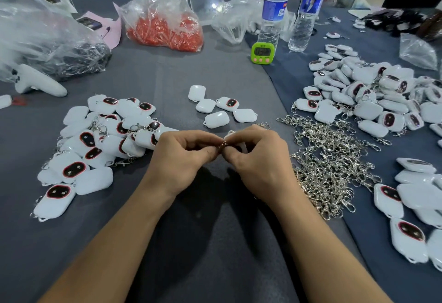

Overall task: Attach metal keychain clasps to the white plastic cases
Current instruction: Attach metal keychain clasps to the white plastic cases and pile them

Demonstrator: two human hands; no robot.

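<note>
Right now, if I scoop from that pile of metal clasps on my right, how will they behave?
The pile of metal clasps looks interlocked, so lifting one probably drags neighbours. Their linked rings suggest they dangle floppily. Shiny finish may be slippery.

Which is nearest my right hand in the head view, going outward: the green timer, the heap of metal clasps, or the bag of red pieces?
1. The heap of metal clasps, just to the right of the right hand.
2. The green timer, farther back on the table, roughly straight beyond the hand.
3. The bag of red pieces, farthest, back and to the left.
</note>
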